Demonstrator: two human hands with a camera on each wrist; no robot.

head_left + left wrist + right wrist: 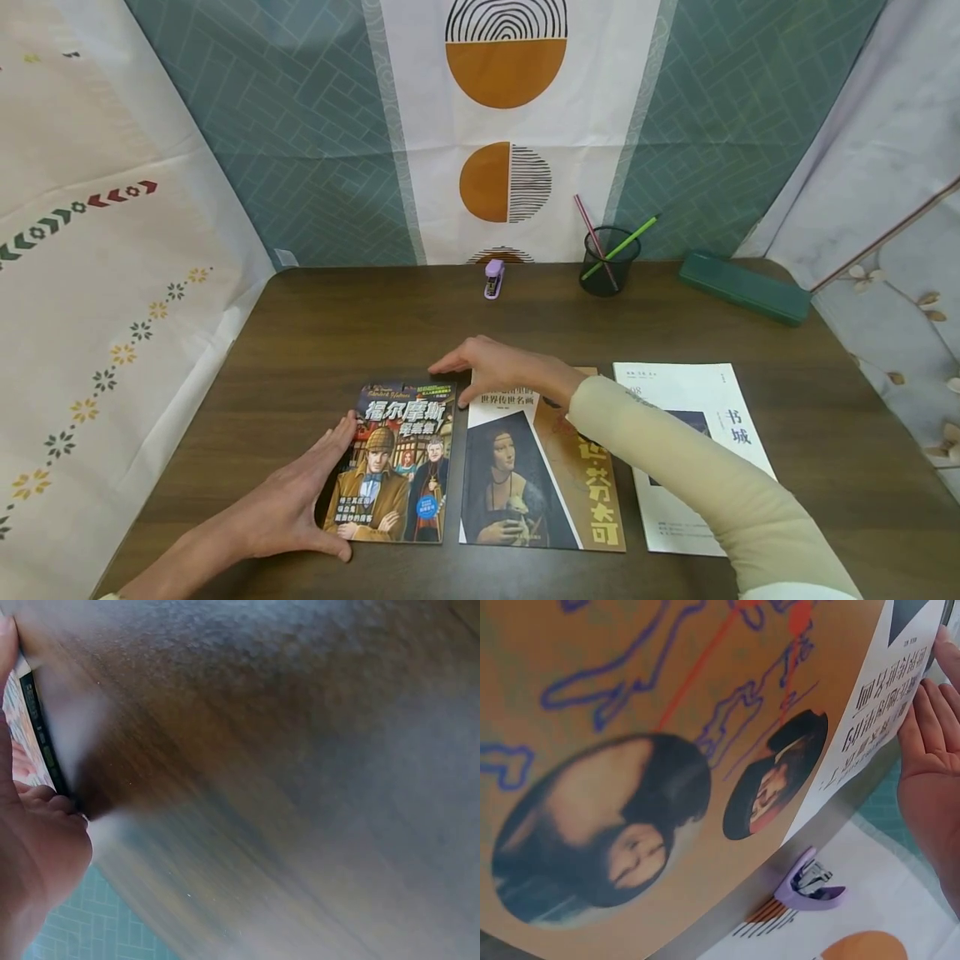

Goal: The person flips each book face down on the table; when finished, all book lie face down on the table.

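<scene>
Left hand [296,500]: I see it flat on the table, fingers straight and together, laid along the left edge of the detective comic book [393,462], thumb at the book's lower left corner.
Right hand [498,367]: I see it reaching across, fingers straight and slightly spread, fingertips resting at the top edge of the detective comic book, palm over the top of the art book [536,475]. It grips nothing.
Detective comic book: lying flat, cover up, near the front of the table [315,325], left of centre, between my two hands.
Art book: flat, just beside the comic book on its right, their edges close; I cannot tell if they touch.
White booklet [697,454]: flat, right of the art book, partly under the right sleeve [705,483].
Purple stapler [493,278]: at the table's back edge, centre.
Pen cup [607,262]: right of the stapler, holding a pink and a green pencil.
Green case [744,287]: back right corner.
</scene>
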